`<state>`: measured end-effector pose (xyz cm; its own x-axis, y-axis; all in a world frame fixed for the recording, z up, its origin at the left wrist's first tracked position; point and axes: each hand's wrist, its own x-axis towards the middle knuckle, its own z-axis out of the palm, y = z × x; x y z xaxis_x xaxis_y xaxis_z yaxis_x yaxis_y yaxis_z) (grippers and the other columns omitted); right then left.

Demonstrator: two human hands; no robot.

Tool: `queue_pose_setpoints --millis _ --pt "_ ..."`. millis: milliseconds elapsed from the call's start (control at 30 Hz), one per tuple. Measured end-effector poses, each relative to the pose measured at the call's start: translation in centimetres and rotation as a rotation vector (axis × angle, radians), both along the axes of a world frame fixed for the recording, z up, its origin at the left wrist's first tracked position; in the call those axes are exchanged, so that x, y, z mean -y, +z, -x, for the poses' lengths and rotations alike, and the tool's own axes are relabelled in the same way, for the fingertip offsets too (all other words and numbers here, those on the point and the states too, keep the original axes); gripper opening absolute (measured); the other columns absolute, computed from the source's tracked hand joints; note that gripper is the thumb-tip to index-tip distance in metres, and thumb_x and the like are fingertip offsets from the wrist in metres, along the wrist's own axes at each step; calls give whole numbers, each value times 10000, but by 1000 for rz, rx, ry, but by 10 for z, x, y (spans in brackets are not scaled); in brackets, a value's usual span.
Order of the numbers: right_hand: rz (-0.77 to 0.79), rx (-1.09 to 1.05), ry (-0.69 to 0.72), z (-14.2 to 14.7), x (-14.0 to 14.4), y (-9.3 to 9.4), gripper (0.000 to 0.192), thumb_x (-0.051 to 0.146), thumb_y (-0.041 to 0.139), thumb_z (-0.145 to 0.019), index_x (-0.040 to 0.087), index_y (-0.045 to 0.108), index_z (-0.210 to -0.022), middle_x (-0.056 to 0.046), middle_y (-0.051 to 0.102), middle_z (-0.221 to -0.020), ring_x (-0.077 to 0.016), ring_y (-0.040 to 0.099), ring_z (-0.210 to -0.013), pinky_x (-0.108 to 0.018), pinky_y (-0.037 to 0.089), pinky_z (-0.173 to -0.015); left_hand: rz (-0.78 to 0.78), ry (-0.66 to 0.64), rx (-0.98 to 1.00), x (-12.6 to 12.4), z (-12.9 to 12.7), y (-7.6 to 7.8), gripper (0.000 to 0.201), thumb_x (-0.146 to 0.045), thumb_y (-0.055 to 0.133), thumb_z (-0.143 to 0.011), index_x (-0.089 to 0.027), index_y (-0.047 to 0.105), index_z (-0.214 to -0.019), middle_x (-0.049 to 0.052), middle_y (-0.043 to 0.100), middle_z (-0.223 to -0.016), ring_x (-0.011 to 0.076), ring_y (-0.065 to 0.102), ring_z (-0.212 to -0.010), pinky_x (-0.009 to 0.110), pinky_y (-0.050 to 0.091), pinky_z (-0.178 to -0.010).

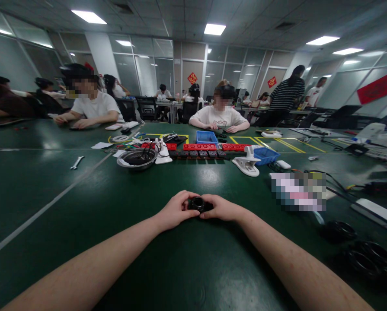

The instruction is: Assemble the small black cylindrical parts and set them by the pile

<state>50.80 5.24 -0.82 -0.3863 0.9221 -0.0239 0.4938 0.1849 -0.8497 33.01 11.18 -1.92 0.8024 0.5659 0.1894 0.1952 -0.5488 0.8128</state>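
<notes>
A small black ring-shaped part [198,203] sits just above the green table [83,207], gripped from both sides. My left hand [175,210] closes on its left side with the fingers curled over the top. My right hand [222,207] holds its right side. Both forearms reach in from the bottom of the view. The part's underside is hidden by my fingers.
Ahead lie a metal bowl [136,158], a white tool [247,164], blue bins [206,137] and rows of red and black parts [199,147]. A wrench [77,162] lies at left. Black rings [368,255] and cables crowd the right. People sit across the table.
</notes>
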Motion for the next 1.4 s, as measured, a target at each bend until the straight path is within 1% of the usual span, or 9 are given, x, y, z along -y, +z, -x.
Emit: queue_pose_setpoints --millis 267,500,667,800,900,1033,1167,1267,1400 --pt "26 -30 -3 -2 -1 -3 301 191 613 -638 128 537 -923 -13 558 -838 -143 506 -768 -264 391 -700 13 3 7 2 -1 3 356 -258 605 -666 -194 511 -1004 -9 442 -816 81 411 -581 192 354 -519" --pt "20 5 -86 -4 -4 -8 310 263 675 -567 145 510 -801 35 491 -686 -102 455 -627 -204 354 -548 -23 136 -22 10 -6 4 385 -299 647 -615 -168 529 -958 -34 412 -723 66 339 -503 186 291 -467" --pt "-107 347 -297 9 -2 -12 377 395 684 -514 154 494 -732 20 496 -660 -117 451 -597 -204 305 -489 -82 235 -24 12 -9 -1 361 -284 648 -608 -175 526 -930 -15 453 -778 90 398 -534 200 320 -472" --pt "-223 689 -575 33 2 -15 272 399 559 -642 154 520 -753 -44 556 -728 -170 509 -658 -247 324 -540 -159 346 32 11 -12 -7 303 -239 623 -632 -167 524 -909 10 483 -834 148 481 -707 248 392 -612" --pt "-248 821 -634 43 5 -15 259 384 497 -695 143 534 -786 -85 575 -785 -215 529 -739 -299 348 -626 -183 365 56 9 -13 -9 279 -236 609 -648 -166 525 -906 18 488 -863 157 481 -756 264 394 -669" --pt "-337 668 -542 35 7 -14 426 454 563 -638 150 512 -932 -87 555 -902 -229 506 -847 -333 351 -714 -98 209 10 2 -7 -4 330 -259 600 -663 -166 515 -968 -2 459 -809 89 410 -548 208 357 -503" --pt "-287 324 -254 14 4 -14 430 356 630 -618 187 515 -996 -32 556 -916 -181 510 -829 -290 371 -707 -20 46 5 -3 0 1 357 -255 597 -668 -173 508 -1003 -21 426 -771 62 363 -506 181 313 -462" --pt "-182 162 -129 2 0 -14 321 278 625 -644 163 555 -936 -15 570 -855 -159 519 -777 -270 384 -682 -1 17 7 -4 1 2 353 -250 595 -672 -178 507 -1006 -22 427 -774 64 375 -527 181 324 -485" --pt "-116 36 -99 -1 -2 -14 321 227 622 -648 143 550 -949 -16 570 -845 -149 517 -761 -261 394 -677 5 15 8 -5 1 0 353 -249 596 -674 -184 506 -1009 -11 440 -813 72 396 -557 188 344 -510"
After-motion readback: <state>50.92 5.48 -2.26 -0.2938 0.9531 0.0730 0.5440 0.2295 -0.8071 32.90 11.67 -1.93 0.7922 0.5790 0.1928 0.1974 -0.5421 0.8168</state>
